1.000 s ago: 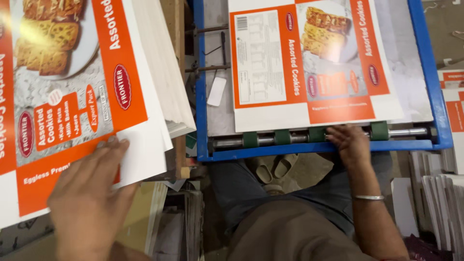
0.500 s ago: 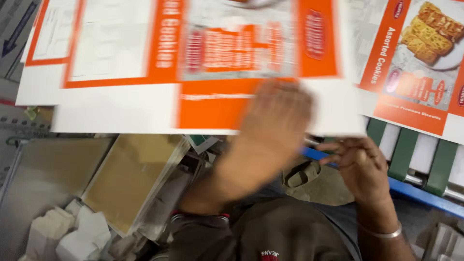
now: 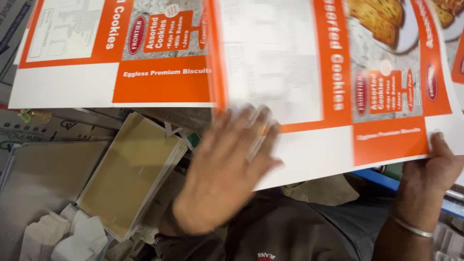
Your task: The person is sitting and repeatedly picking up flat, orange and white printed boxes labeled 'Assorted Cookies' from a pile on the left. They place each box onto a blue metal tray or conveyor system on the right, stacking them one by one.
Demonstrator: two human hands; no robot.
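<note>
Printed carton sheet (image 3: 333, 82): large flat unfolded box blank, orange and white, held in air over lap. Judged light, thin, half-stiff, will bend and sag; glossy, likely slippery; take at edges, both sides.
Second same sheet (image 3: 116, 53) lies at left.
Left hand (image 3: 224, 169): fingers spread flat on sheet's lower edge, blurred.
Right hand (image 3: 435, 166): pinching lower right corner.
Below left: brown board stack (image 3: 123, 174); blue machine frame (image 3: 382, 179) at right.

- Printed carton sheet (image 3: 338, 96) spans the upper view and covers what lies under it.
- Tan board stack (image 3: 128, 174) and white paper scraps (image 3: 63, 237) crowd the lower left.
- Blue frame rail (image 3: 382, 180) blocks the right side, beneath the sheet edge.
</note>
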